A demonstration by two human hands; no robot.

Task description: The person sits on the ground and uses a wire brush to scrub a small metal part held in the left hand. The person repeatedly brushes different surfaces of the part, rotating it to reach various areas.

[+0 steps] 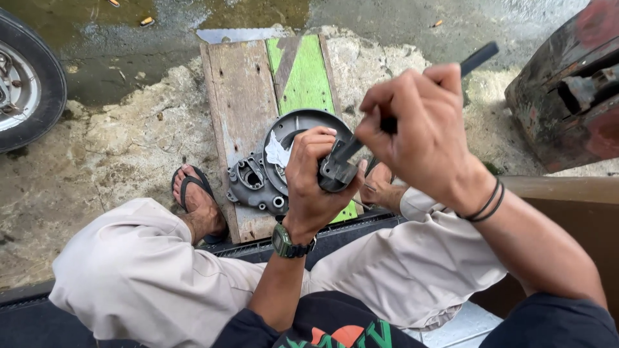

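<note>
The left hand [309, 174] is wrapped around a small dark metal part [335, 174], its fingers clamped tight on it, held in the air above the knees. The right hand [419, 132] has its fingers closed on a dark-handled tool [474, 59], whose shaft runs down into the part from about 2 o'clock. At 11 o'clock from the hands, a grey engine cover [258, 180] lies on a worn wooden board [242, 96] with a green-painted patch, set on rough concrete.

With the part gripped only in a fist and nothing bracing it, the tool could slip out under a hard twist and jab the left palm, or the part could drop onto the cover below.

The tool's tip is buried inside the part, so its kind cannot be told. The left hand hides most of the part and some of the cover. A tyre [29, 84] at 9 o'clock and a rusty red metal body [567, 96] at 2 o'clock are cut off by the frame.
</note>
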